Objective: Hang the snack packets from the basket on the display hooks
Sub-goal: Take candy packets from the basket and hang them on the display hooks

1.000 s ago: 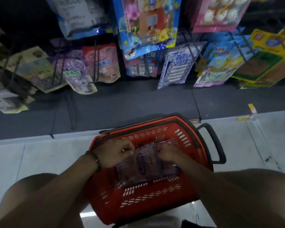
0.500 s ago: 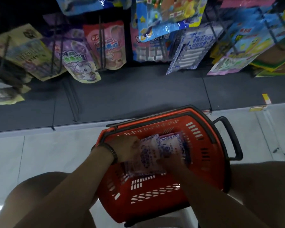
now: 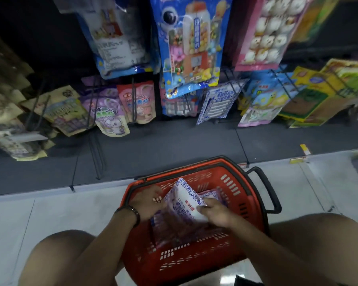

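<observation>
Curling left hand [image 3: 148,203], right hand [image 3: 216,213] round packet [image 3: 183,200].

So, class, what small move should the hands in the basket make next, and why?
Probably lift the blue-and-white packet clear of the red basket: the right hand pinches it tilted up, and a matching packet hangs ahead.

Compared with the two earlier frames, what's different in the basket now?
The top packet has come up off the pile: it lay flat under both hands, and now its far end tilts upward, with the right hand pinching its near corner. The left hand stays at the packet's left edge; its grip is unclear. The red basket, the other packets in it and the hanging packets stay as they were.
</observation>
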The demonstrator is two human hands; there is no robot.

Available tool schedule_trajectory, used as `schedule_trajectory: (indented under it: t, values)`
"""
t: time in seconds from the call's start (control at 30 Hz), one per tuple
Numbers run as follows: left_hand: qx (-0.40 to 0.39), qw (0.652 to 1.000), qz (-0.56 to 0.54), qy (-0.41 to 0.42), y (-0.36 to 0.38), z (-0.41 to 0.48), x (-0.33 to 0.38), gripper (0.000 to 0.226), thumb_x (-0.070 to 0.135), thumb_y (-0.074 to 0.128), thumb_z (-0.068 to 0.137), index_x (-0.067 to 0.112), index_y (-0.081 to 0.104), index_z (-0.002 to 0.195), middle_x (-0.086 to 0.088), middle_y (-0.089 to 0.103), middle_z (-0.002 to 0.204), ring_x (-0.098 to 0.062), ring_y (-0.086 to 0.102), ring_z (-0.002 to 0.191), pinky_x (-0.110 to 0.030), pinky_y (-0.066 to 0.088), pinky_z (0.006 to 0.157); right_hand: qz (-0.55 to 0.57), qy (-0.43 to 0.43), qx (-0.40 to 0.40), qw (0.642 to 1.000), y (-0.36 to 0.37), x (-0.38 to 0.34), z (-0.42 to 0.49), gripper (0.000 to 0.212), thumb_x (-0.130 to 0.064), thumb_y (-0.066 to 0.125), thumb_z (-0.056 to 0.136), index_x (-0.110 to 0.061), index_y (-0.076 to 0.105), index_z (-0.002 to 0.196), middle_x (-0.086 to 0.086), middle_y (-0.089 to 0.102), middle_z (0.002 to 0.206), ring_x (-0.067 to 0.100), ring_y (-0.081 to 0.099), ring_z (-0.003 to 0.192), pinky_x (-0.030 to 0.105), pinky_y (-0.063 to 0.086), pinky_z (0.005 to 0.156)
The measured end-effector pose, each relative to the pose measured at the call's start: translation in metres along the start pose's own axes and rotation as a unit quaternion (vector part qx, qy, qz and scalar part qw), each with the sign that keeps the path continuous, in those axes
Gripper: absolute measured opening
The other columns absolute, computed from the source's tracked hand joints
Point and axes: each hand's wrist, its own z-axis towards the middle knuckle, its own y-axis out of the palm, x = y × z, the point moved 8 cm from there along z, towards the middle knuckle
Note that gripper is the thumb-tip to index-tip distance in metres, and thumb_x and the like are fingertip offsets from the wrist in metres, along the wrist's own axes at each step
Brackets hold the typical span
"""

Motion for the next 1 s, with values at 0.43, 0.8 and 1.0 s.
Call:
schedule_trajectory:
  t: [0.43,0.8,1.0]
  values:
    - [0.087,0.943,-0.250,0.202,-0.041,-0.117,0.100,0.041,0.023,0.088,0.083,0.024,0.075,0.123,0.008,0.079,0.118,-0.013,0.074,0.112,-0.037,0.060,0.098,-0.095,-0.264,0.046,0.959,-0.099,-0.160,-0.159,0.035,-0.031,0.079,0.095,-0.012,0.072,0.124,-0.006,0.073,0.128,0.010,0.067,0.122,0.031,0.051,0.108]
    - [0.197,0.866,-0.406,0.214,-0.063,-0.179,0.149,0.024,0.011,0.083,0.087,0.022,0.077,0.108,0.001,0.083,0.102,-0.019,0.080,0.093,-0.026,0.064,0.074,0.233,-0.306,0.070,0.920,-0.113,-0.155,-0.190,0.019,-0.012,0.077,0.095,-0.008,0.078,0.114,0.012,0.081,0.113,0.034,0.078,0.106,0.044,0.063,0.091]
    - [0.249,0.876,-0.369,0.188,-0.075,-0.189,0.164,0.043,0.023,0.089,0.081,0.026,0.067,0.118,0.000,0.076,0.123,-0.012,0.075,0.105,-0.031,0.063,0.086,0.272,-0.323,0.108,0.900,-0.120,-0.164,-0.202,0.019,-0.010,0.076,0.095,-0.009,0.077,0.114,0.009,0.082,0.110,0.030,0.080,0.100,0.035,0.065,0.081]
